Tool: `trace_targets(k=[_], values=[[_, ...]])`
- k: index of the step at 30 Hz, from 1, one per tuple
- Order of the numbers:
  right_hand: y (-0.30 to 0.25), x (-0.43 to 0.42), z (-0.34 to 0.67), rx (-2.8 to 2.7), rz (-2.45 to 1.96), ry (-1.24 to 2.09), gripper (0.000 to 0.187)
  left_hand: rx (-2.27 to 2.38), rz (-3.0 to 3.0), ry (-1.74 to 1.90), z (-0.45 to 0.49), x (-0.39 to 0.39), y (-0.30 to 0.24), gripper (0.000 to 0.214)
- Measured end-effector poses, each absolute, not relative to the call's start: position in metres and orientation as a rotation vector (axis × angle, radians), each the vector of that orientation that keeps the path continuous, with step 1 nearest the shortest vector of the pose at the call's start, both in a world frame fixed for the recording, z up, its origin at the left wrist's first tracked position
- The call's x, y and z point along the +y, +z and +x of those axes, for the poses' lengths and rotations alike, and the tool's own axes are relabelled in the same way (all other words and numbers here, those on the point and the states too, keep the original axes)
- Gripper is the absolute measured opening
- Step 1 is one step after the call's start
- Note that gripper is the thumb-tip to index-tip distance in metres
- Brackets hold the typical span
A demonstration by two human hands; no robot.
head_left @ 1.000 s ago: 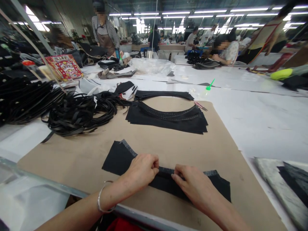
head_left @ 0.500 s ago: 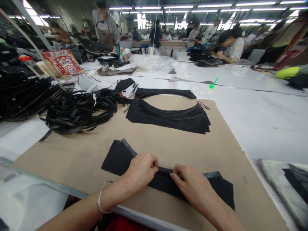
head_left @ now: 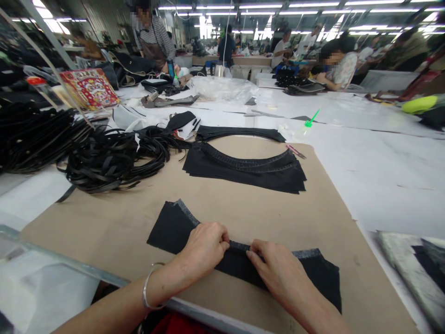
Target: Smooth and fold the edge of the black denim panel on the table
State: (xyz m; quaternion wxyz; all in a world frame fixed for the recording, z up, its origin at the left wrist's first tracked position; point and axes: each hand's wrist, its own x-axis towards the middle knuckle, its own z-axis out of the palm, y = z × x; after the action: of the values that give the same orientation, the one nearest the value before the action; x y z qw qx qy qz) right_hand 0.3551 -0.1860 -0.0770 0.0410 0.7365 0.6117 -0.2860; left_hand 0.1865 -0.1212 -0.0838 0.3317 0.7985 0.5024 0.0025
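A curved black fabric piece (head_left: pixel 170 227) lies on a brown cardboard sheet (head_left: pixel 114 222) near the table's front edge. My left hand (head_left: pixel 205 246), a bracelet on its wrist, has its fingers curled and pinched on the piece's folded upper edge. My right hand (head_left: pixel 278 271) presses and pinches the same edge just to the right, fingertips almost touching the left hand's. Farther back on the cardboard sits a stack of similar black curved pieces (head_left: pixel 243 169).
A tangle of black straps (head_left: pixel 107 160) lies at the left. A green-capped bottle (head_left: pixel 308 123) and small snips (head_left: pixel 295 151) sit beyond the stack. A marbled slab (head_left: pixel 413 273) is at the right. Other people work at far tables.
My hands stay on the fold almost unchanged. The view has shifted slightly, and the fabric's right end shows a little more.
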Motion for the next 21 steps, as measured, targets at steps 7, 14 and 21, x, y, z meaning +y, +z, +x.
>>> trace_targets(k=[7,14,21], values=[[-0.0779,-0.1884,0.3548,1.864,2.27,-0.865,0.024,1.347,2.084,-0.028,0.1896,-0.1221,-0.0791,0.009],[-0.0784,-0.1883,0.3539,1.884,2.251,-0.827,0.03,1.383,2.109,-0.048,0.193,-0.1223,-0.0813,0.008],[-0.0802,-0.1883,0.3539,1.906,2.23,-0.788,0.032,1.403,2.115,-0.065,0.1951,-0.1222,-0.086,0.008]])
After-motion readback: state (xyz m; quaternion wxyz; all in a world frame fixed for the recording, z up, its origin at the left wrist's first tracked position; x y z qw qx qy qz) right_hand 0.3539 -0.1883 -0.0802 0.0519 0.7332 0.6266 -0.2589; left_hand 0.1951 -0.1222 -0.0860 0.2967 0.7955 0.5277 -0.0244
